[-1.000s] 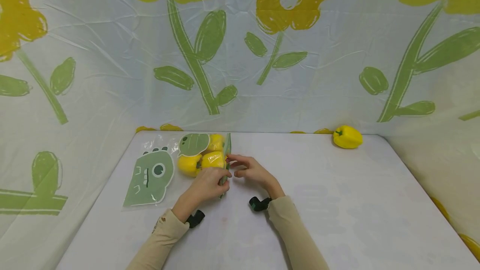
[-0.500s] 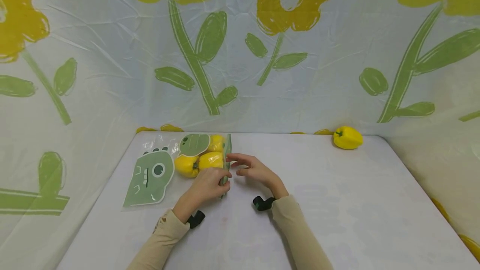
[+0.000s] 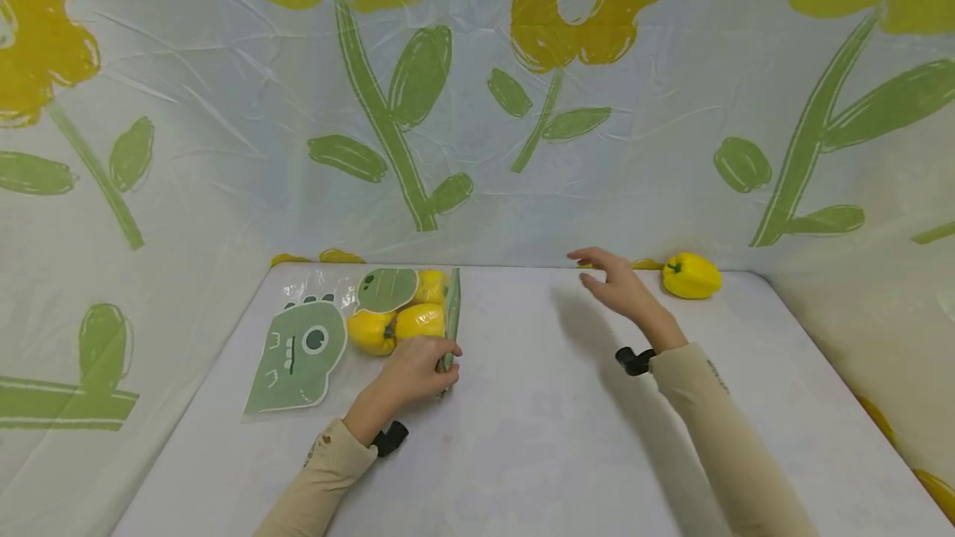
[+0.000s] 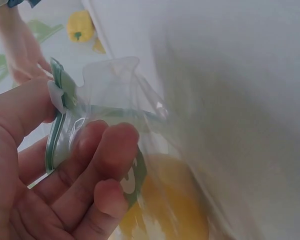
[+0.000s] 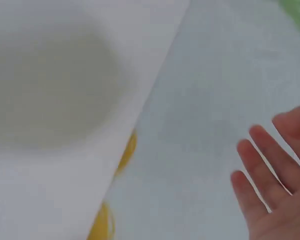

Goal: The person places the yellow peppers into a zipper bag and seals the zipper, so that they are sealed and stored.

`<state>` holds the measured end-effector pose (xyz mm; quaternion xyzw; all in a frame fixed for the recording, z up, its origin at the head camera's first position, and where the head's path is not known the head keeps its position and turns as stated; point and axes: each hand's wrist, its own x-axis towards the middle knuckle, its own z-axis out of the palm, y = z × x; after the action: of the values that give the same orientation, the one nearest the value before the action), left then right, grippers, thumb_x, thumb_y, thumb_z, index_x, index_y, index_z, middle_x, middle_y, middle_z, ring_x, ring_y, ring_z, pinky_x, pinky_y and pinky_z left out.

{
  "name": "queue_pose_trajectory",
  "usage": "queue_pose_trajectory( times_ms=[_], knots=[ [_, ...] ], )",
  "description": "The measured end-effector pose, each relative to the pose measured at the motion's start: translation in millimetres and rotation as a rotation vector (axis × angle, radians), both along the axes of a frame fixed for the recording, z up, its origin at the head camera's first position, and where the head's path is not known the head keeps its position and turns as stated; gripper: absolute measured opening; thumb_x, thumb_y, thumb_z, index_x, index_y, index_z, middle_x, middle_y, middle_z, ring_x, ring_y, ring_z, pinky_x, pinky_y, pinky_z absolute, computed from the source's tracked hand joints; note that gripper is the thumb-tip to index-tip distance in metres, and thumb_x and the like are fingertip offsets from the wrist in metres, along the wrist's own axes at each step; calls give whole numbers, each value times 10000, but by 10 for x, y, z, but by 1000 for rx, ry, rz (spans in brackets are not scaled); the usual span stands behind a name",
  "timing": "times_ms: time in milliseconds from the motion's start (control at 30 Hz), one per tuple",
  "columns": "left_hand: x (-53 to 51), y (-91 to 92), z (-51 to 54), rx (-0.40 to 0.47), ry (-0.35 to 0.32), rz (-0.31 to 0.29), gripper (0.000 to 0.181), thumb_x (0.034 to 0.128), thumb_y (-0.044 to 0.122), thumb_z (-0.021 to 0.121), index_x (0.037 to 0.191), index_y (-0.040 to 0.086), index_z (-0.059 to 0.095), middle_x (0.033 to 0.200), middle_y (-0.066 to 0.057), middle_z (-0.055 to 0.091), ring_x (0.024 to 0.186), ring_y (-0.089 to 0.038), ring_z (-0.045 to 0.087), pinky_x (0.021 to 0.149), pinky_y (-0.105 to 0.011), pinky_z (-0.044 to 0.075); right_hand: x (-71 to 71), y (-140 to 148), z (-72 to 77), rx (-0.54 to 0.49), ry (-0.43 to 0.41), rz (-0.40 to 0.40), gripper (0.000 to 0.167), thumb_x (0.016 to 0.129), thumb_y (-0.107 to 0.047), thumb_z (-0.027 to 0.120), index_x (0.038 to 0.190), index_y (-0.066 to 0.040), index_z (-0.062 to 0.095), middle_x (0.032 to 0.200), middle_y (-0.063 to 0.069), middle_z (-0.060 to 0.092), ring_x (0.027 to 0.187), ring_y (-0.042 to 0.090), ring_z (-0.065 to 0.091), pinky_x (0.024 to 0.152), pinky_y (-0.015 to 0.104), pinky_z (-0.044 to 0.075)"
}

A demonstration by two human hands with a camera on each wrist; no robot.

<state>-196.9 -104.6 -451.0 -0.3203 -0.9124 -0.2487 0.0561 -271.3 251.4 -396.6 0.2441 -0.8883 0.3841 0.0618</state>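
Observation:
A clear plastic zip bag [image 3: 294, 355] with a green dinosaur print lies on the left of the table. Yellow bell peppers [image 3: 373, 331] are visible inside it. With thumb and fingers, my left hand [image 3: 416, 370] pinches the bag's green-edged mouth; the left wrist view shows the thumb on the green zip strip [image 4: 65, 90] and the fingers against the clear film. Away from the bag, my right hand [image 3: 619, 287] hovers above the table with spread fingers [image 5: 260, 172], holding nothing. Further right, a single yellow bell pepper [image 3: 692, 276] lies by the back edge.
A white cloth wall [image 3: 642, 131] printed with flowers rises behind the white table [image 3: 537, 437] and along its sides. Black wrist cameras [image 3: 634, 360] sit at both cuffs.
My right hand has left the bag's mouth and moved right and back toward the lone bell pepper. My left hand still pinches the bag; the peppers inside shifted slightly left.

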Motion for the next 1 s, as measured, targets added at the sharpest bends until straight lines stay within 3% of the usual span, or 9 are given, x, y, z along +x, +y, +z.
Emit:
queue_pose_trajectory(
  times_ms=[133,200,300,400,500,633,800,1000],
  knots=[
    [2,-8,-3,-2,-6,-2,179,805,120,738,967,46,745,735,29,671,551,-25,486,521,-199,439,-51,499,121,101,184,-145,382,897,80,552,1280,74,562,1287,283,538,1171,460,483,956,614,379],
    [4,-9,2,1,-8,-2,179,805,119,737,967,44,745,732,32,669,550,-24,486,523,-198,439,-73,730,159,141,234,-208,394,873,79,551,1266,86,558,1286,305,525,1183,487,460,960,631,357],
    [4,-8,1,6,-9,-6,177,803,108,735,967,42,743,728,28,666,551,-31,488,520,-204,438,-107,1042,171,190,188,-299,472,833,74,543,1304,93,521,1356,325,468,1255,528,382,1008,665,291],
    [3,-14,-12,-3,-9,-6,178,802,105,734,970,45,743,726,34,663,554,-29,487,518,-202,431,-145,1280,118,253,62,-371,588,795,59,542,1373,106,443,1438,348,370,1302,572,290,1032,696,231],
    [0,-17,-20,-11,-9,-6,182,804,107,735,975,46,742,729,31,663,557,-28,487,518,-200,432,-181,1447,-2,314,-71,-410,699,777,33,568,1435,111,346,1484,371,275,1302,620,227,1023,730,196],
    [1,-18,-16,-9,-23,-5,191,812,126,735,987,50,744,738,25,666,555,-30,486,522,-199,441,-193,1544,-199,356,-172,-436,740,791,-9,592,1461,94,296,1484,386,239,1284,640,217,986,763,200],
    [4,-22,-25,-2,-2,-19,195,800,127,730,976,46,741,720,29,656,547,-23,471,513,-196,436,-164,1524,-353,351,-154,-453,661,808,23,569,1437,56,369,1446,375,250,1260,627,208,937,758,219],
    [1,-17,-29,4,-6,-4,192,802,132,726,975,50,742,738,25,669,556,-28,479,519,-199,440,-134,1476,-370,374,-85,-483,648,766,79,545,1402,2,445,1339,383,318,1191,629,211,890,710,202]
  ],
)
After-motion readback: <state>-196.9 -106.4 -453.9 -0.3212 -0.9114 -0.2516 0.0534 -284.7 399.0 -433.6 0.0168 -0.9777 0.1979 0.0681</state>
